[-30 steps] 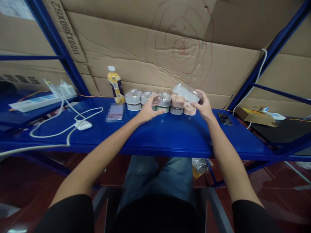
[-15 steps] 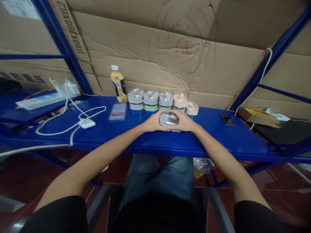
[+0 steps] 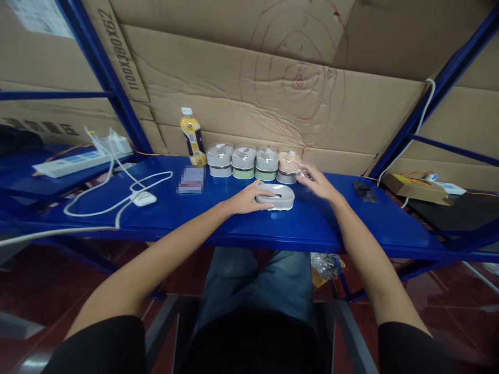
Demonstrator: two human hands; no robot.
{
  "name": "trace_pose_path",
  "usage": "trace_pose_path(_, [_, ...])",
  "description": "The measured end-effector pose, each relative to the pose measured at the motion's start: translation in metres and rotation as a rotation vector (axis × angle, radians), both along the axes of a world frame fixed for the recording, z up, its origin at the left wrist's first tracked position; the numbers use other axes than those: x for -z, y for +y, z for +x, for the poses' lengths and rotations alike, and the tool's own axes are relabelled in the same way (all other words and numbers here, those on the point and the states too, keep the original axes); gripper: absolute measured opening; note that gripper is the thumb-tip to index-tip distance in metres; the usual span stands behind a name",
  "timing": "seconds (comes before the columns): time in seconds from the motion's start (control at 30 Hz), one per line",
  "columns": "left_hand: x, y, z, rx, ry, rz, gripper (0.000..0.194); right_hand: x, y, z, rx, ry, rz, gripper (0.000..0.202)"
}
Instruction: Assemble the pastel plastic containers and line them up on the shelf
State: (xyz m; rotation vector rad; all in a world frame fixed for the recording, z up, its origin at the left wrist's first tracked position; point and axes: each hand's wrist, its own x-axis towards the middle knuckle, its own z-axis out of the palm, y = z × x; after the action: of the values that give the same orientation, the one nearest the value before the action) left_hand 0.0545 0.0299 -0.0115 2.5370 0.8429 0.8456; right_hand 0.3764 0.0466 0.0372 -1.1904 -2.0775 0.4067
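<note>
1. The left hand's fingers clasp a grey box on the counter, probably to steady it.
2. The right hand's fingers appear to pinch a clear cover beside the stacked boxes, perhaps lined up to save room.
3. Half a second ago, both hands cupped the grey box.

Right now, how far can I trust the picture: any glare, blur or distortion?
Head view: bright glint on the front box by the left hand; the clear piece at the right hand is faint, edges hard to tell; dim floor; posts splay outward, likely lens stretch; two patches on the table pixelated.
</note>
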Motion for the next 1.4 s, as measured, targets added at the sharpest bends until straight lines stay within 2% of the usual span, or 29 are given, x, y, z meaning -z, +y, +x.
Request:
trace_pose_path(0.13, [-0.007, 0.011, -0.017, -0.096, -0.069, -0.035, 0.060, -0.005, 0.001, 0.009, -0.010, -0.072, -0.040, 0.073])
trace_pose_path(0.27, [-0.015, 0.017, -0.051, -0.198, -0.072, -0.048, 0.070, -0.009, -0.001, 0.018, -0.020, -0.169, -0.141, 0.088])
trace_pose_path(0.4, [-0.010, 0.013, -0.084, -0.248, -0.051, -0.023, 0.082, -0.010, 0.000, 0.023, -0.004, -0.270, -0.263, 0.084])
trace_pose_path(0.5, [-0.008, 0.008, -0.092, -0.284, -0.048, -0.037, 0.087, -0.007, 0.002, 0.024, 0.019, -0.299, -0.285, 0.083])
trace_pose_path(0.63, [-0.014, -0.001, -0.070, -0.295, -0.112, -0.030, 0.088, -0.007, 0.000, 0.017, 0.003, -0.161, -0.114, 0.078])
trace_pose_path(0.77, [-0.016, -0.010, -0.030, -0.207, -0.094, -0.058, 0.105, -0.006, -0.005, -0.004, -0.119, 0.003, 0.048, 0.084])
trace_pose_path(0.9, [-0.007, -0.009, -0.004, -0.127, -0.081, -0.068, 0.105, 0.000, -0.009, -0.030, -0.269, -0.071, 0.090, 0.088])
trace_pose_path(1.1, [0.005, -0.001, 0.009, -0.054, -0.150, -0.050, 0.116, 0.008, -0.012, -0.052, -0.299, -0.194, 0.090, 0.095])
trace_pose_path(1.23, [0.007, 0.001, 0.010, -0.104, -0.145, -0.105, 0.129, 0.011, -0.013, -0.057, -0.306, -0.206, 0.084, 0.096])
trace_pose_path(1.4, [0.008, 0.005, 0.009, -0.106, -0.163, -0.134, 0.132, 0.012, -0.012, -0.060, -0.284, -0.248, 0.100, 0.096])
